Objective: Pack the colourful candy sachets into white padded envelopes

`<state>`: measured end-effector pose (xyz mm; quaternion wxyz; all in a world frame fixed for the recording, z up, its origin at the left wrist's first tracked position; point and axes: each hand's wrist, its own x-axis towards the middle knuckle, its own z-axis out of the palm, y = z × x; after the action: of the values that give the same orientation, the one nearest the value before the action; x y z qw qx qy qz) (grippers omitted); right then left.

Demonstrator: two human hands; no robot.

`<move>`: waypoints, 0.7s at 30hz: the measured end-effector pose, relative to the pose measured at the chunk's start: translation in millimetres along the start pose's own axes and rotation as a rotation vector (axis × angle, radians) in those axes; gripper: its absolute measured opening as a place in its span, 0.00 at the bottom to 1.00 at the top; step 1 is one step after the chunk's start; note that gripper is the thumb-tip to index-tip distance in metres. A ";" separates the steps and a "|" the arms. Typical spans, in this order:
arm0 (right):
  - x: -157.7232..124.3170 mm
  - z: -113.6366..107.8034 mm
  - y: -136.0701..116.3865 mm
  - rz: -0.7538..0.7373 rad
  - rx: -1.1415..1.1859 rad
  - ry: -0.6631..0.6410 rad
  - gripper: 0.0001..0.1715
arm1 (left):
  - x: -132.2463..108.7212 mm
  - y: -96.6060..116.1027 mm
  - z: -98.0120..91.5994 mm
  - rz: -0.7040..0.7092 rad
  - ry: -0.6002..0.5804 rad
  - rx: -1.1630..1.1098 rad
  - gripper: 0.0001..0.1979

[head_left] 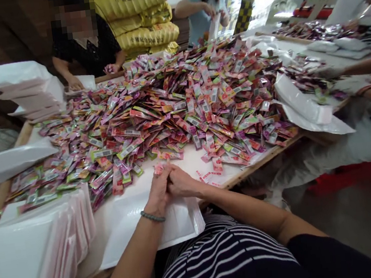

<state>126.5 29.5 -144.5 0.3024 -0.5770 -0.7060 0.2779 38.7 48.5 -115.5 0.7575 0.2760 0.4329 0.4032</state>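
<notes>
My left hand [158, 185] and my right hand [181, 182] are pressed together above the near edge of the table. Pink sachets [158, 169] poke out from the closed fingers of my left hand. My right hand is closed against it, and what lies within its fingers is hidden. Under my wrists lies a white padded envelope [125, 225]. Just beyond my fingertips spreads a big heap of small pink, purple and green sachets [167, 100]. A few small red-and-pink strips [210, 176] lie on the white tabletop right of my hands.
Stacks of white padded envelopes stand at the near left [21, 263] and far left [26, 84]. A wooden rim [262, 159] edges the table. Another white envelope [306, 106] overhangs the right side. Several people work around the table; yellow sacks [143, 13] are piled behind.
</notes>
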 end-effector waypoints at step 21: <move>0.3 -62.9 64.7 0.099 -0.384 -0.083 0.15 | 60.2 18.9 -0.7 0.033 0.403 0.262 0.14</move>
<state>215.2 44.2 -150.8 0.1433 -0.6460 -0.7288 0.1763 49.1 109.6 -127.5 0.6069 0.2931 0.6193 0.4027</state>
